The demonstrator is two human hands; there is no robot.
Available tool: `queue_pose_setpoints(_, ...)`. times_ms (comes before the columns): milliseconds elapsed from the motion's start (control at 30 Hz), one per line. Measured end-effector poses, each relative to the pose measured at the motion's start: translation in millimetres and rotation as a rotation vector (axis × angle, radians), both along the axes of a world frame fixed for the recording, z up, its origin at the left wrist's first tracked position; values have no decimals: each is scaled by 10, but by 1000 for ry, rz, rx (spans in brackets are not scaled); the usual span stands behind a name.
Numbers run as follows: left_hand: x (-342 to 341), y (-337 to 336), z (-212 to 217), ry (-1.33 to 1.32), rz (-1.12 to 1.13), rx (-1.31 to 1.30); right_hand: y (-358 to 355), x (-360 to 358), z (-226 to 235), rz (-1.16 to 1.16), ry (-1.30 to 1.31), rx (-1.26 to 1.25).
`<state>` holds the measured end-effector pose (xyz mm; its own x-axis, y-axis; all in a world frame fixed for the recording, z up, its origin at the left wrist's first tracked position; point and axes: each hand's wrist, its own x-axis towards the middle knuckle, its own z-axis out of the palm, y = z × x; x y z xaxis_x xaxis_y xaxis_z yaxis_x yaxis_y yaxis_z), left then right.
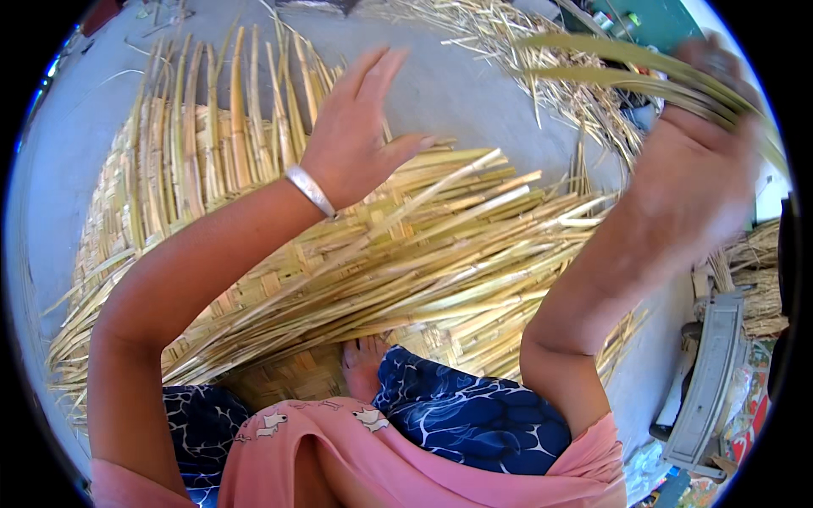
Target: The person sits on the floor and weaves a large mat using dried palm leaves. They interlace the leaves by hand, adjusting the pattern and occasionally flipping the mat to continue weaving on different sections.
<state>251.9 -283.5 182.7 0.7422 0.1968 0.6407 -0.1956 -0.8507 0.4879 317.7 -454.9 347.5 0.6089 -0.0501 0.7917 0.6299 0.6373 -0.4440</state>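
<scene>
My left hand (pixel 351 144) is raised over the far part of a woven mat (pixel 279 284), its fingers stretched out and nothing in it. A silver bangle (pixel 310 191) circles that wrist. Up at the far right, my right hand (pixel 720 110) is closed round a few flat green-yellow reed strips (pixel 601 76), whose ends stick out to the left; the hand is somewhat blurred by motion. Below both hands, a thick layer of loose reed strips (pixel 406 254) lies slantwise across the mat. More upright reeds (pixel 241 118) fan out from its far left edge.
A heap of dry straw and reed scraps (pixel 584 97) lies on the grey floor (pixel 474 93) at the far right. Nearer on the right stand a grey metal frame (pixel 707 381) and a straw bundle (pixel 758 279). My bare foot (pixel 364 364) rests on the mat.
</scene>
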Motion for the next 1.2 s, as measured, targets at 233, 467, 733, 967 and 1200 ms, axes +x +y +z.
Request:
queue_pose_setpoints(233,-10,310,714,405,-489,-222,233,474,-586,1032,307,-9)
queue_pose_setpoints(467,-727,1135,779,904,-319,-320,467,934,-1153,381,787,-62)
queue_pose_setpoints(733,-1927,2035,1369,1000,152,-97,267,1399,-2695,341,1153,-324)
queue_pose_setpoints(967,-2819,2606,807,1200,367,362,794,653,-3075,560,1279,-439)
queue_pose_setpoints(1200,-2067,1876,-476,936,116,-221,1244,-23,-2657,895,1141,-559)
